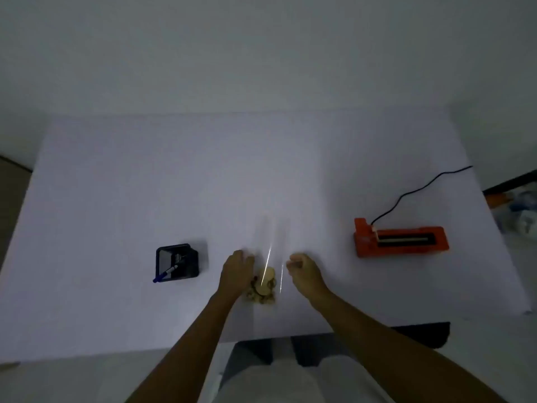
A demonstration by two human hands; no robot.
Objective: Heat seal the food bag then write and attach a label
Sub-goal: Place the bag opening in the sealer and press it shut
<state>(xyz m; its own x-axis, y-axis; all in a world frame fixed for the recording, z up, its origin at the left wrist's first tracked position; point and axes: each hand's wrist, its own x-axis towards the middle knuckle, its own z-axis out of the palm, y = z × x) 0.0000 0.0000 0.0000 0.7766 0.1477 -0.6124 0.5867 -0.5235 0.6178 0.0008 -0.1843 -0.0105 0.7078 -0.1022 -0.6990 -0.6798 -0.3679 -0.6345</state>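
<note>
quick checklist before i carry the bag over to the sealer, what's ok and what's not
1. Food bag lies on table between both hands: ok
2. Food sits at bag's near end, away from its far end: ok
3. Left hand and right hand gripping bag: cannot tell
4. Heat sealer on the right, cord attached: ok
5. Sealer switched on: cannot tell
6. Pen in holder: ok
</note>
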